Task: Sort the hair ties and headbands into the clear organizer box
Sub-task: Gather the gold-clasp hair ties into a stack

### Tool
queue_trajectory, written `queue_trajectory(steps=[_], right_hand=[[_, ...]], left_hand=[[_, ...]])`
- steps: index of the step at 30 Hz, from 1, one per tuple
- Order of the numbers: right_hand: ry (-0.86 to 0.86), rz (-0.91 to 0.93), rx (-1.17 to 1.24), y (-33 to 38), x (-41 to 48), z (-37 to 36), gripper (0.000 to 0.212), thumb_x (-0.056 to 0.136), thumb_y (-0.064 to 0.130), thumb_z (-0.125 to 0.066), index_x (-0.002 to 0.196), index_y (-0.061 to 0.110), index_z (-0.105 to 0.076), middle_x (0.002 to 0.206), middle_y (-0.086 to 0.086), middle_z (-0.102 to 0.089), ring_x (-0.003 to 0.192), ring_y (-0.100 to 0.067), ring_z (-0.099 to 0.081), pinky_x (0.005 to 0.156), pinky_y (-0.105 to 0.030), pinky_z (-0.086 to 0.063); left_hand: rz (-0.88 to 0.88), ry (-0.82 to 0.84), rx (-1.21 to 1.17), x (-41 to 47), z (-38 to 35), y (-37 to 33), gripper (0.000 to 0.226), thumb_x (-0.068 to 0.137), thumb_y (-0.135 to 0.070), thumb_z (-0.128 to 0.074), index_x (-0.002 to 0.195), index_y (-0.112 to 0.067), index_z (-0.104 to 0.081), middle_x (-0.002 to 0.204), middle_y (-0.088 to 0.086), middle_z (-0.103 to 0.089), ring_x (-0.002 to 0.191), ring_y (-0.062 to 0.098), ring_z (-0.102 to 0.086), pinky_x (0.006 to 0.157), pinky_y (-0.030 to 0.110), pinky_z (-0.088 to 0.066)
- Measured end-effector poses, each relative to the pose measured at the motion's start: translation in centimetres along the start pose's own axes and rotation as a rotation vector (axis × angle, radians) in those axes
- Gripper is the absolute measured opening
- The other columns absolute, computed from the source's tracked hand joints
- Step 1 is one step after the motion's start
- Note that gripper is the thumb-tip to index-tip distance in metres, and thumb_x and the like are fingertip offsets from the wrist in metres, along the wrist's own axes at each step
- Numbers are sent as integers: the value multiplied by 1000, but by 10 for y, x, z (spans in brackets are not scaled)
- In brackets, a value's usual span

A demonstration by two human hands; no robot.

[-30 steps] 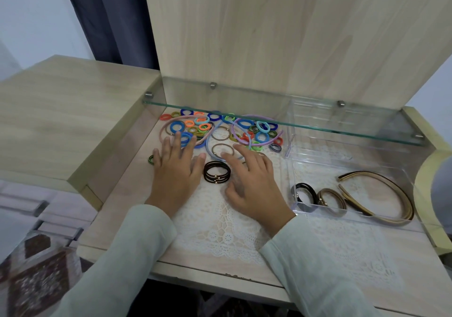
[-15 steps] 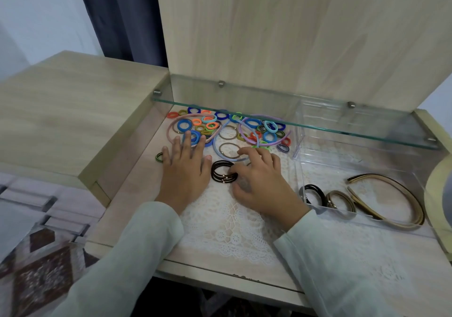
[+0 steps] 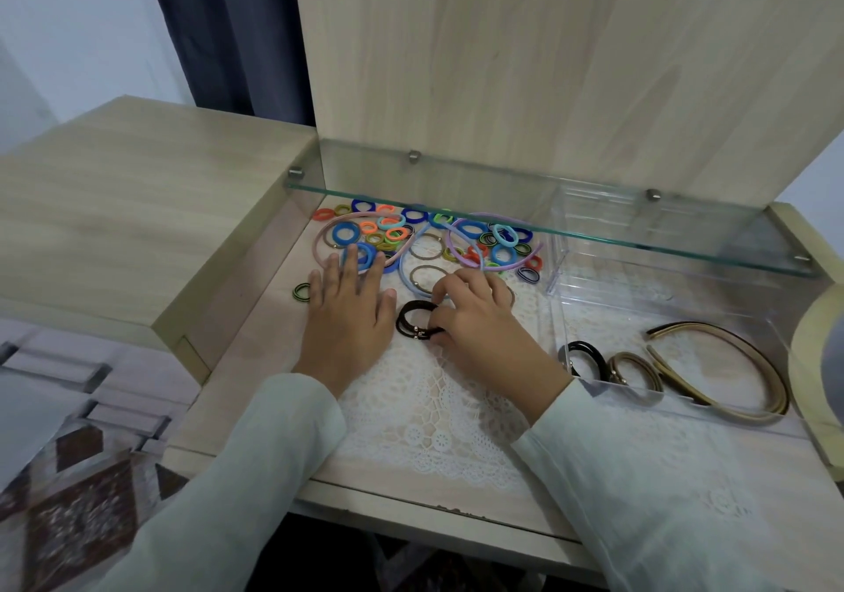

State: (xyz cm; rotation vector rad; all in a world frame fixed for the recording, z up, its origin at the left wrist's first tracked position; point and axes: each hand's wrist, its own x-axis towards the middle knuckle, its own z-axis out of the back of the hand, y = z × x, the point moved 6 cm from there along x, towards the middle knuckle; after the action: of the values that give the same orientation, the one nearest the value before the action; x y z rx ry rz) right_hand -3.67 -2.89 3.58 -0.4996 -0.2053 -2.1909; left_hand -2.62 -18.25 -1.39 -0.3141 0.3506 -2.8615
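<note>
Right hand (image 3: 479,322) pinches the black ties (image 3: 411,317)!
They lie on the mat (image 3: 434,408), left of the box (image 3: 639,299) (some ties already inside); left hand (image 3: 349,317) rests flat beside them, fingers straight.

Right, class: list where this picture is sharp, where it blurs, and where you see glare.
Head view: left hand, right hand and black hair ties fairly sharp; head view: floor at lower left smeared; head view: clear box walls carry pale glints; light soft, shadows faint.
</note>
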Motion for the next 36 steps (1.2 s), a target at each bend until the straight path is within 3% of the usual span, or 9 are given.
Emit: queue_trajectory(steps=[6, 10, 13, 15, 17, 20, 25, 29, 36], right_hand=[[-105, -50, 9, 0, -12, -6, 15, 71, 13, -76, 85, 12, -70, 103, -4, -58, 109, -26, -40, 97, -43, -24], [-178, -262, 264, -15, -14, -5, 11, 77, 20, -72, 87, 15, -71, 102, 2, -58, 107, -20, -40, 90, -38, -27], [-258, -436, 455, -26, -11, -5, 7, 82, 19, -71, 86, 14, -69, 101, 10, -53, 102, -10, -32, 83, -28, -22], [-319, -586, 611, -33, -13, -7, 6, 84, 18, -71, 86, 13, -69, 100, 9, -52, 103, -12, -35, 87, -26, -27], [-385, -700, 716, -39, -17, -9, 8, 84, 16, -72, 88, 10, -70, 99, 5, -54, 106, -17, -40, 90, -9, -27], [-424, -741, 785, -44, -21, -10, 7, 84, 17, -72, 89, 12, -70, 98, 2, -56, 108, -23, -45, 86, -1, -26], [-425, -743, 847, -50, -22, -13, 4, 84, 19, -70, 86, 16, -70, 96, 1, -57, 107, -27, -49, 87, -6, -29], [-416, -717, 856, -50, -21, -14, 5, 84, 18, -71, 88, 16, -72, 96, 4, -57, 107, -26, -49, 88, -7, -30], [-367, -618, 881, -42, -16, -14, 6, 83, 17, -72, 88, 19, -70, 96, 10, -56, 107, -23, -46, 88, -5, -27]], left_hand=[[0, 26, 12, -1, 1, -1, 67, 95, -52, -19, 158, -28, -14, 166, 7, -4, 152, 30, 0, 119, 51, 3], [-38, -135, -23, -5, 11, -4, 62, 92, -43, -31, 148, -18, -42, 159, 12, -29, 148, 34, -23, 118, 55, -12], [-175, -371, 35, -11, 25, -13, 42, 86, -28, -46, 121, -13, -63, 133, 13, -59, 121, 33, -56, 97, 46, -38], [-293, -448, 43, -16, 33, -22, 29, 81, -19, -48, 102, -15, -68, 109, 6, -66, 94, 29, -61, 79, 39, -40], [-433, -434, 15, -19, 35, -33, 26, 80, -16, -45, 88, -14, -69, 93, 4, -65, 80, 26, -60, 71, 34, -40], [-457, -288, -263, -15, 30, -46, 29, 82, -11, -44, 93, -12, -71, 94, 1, -65, 85, 19, -60, 73, 27, -47], [-122, -167, -793, -3, 20, -64, 33, 88, 6, -51, 110, -11, -70, 103, -2, -67, 91, 1, -61, 82, 6, -44], [146, 6, -1267, 5, 5, -72, 34, 93, 4, -45, 96, -17, -72, 96, 1, -73, 94, 14, -67, 85, 24, -54], [177, 104, -1667, 4, 8, -67, 29, 96, -12, -43, 106, -5, -69, 104, 6, -75, 99, 16, -68, 84, 26, -54]])
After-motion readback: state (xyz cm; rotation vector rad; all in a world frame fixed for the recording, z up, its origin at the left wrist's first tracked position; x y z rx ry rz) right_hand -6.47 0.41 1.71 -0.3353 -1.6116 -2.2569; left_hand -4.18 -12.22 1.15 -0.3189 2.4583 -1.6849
